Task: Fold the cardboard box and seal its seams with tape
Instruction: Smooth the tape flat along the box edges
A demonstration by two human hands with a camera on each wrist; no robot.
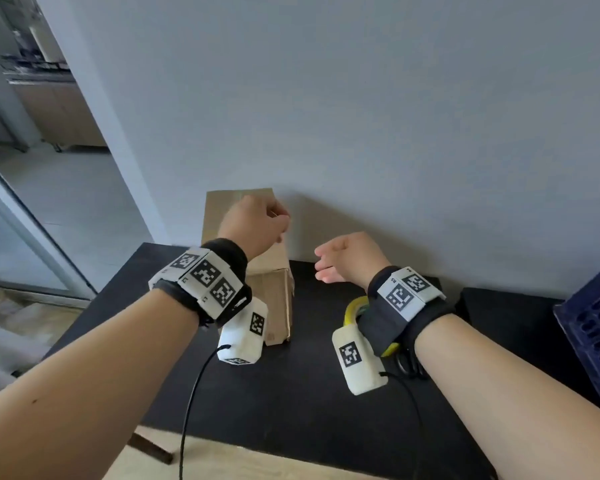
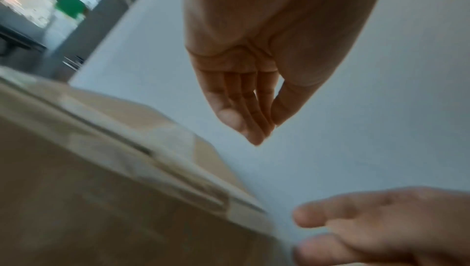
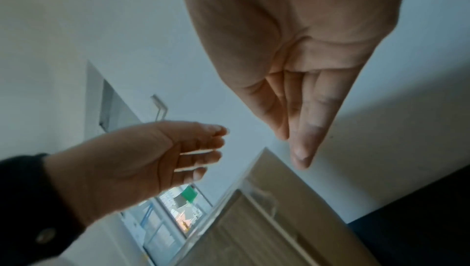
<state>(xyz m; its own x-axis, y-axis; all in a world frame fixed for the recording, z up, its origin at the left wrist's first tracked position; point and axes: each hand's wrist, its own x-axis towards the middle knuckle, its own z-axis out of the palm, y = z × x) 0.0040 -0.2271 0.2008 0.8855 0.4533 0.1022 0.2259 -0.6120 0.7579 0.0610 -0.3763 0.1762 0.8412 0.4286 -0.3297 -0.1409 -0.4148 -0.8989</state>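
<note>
The cardboard box stands on end near the far edge of the black table, close to its far-left corner and against the grey wall. Its flaps are folded shut, and clear tape runs along the seam of the upper face, as the left wrist view shows, though blurred.

The left hand hovers over the top of the box with its fingers straight and loosely together, the thumb lying beside them; it holds nothing and does not plainly touch the cardboard. The right hand hangs in the air just to the right of the box, apart from it, its fingers relaxed and extended, gripping nothing.

Under the right wrist, on the table, part of a yellow ring-shaped object shows; it is mostly hidden by the wrist strap, so what it is cannot be told. A dark blue perforated crate sits at the right edge of the table. Both wrists carry black straps with white marker blocks and trailing black cables.
</note>
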